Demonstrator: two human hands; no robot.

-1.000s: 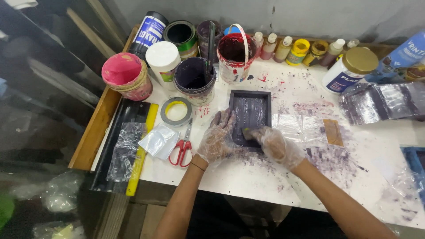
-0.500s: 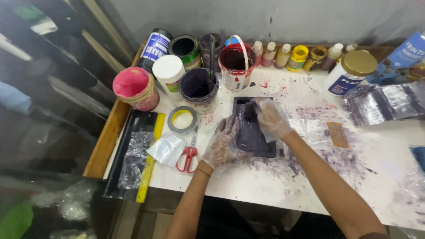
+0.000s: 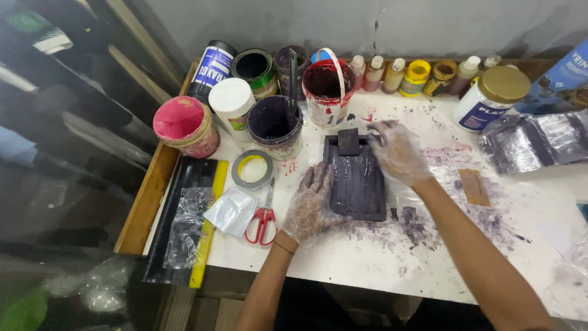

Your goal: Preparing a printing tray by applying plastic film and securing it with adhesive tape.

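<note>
The left hand point(image 3: 311, 205), in a clear plastic glove, lies flat and spread on the near-left corner of a dark purple rectangular slab point(image 3: 357, 179), pinning it to the stained white table point(image 3: 367, 257). The right hand point(image 3: 397, 149), gloved too, reaches over the slab's far edge, its fingers curled around a small dark flat scraper block point(image 3: 348, 141) at the top of the slab; how tightly it grips I cannot tell.

Just beyond the right hand stands a red-stained white bucket with a handle point(image 3: 325, 92), and left of it a dark purple paint tub point(image 3: 273, 124). Left of the left hand lie red-handled scissors point(image 3: 263, 217) and a grey tape roll point(image 3: 252, 170).

Risks (judged from the layout): with 2 slick gloves, the slab could skid if the left palm eases off, and an elbow swing could knock the open tubs, spilling paint.
</note>
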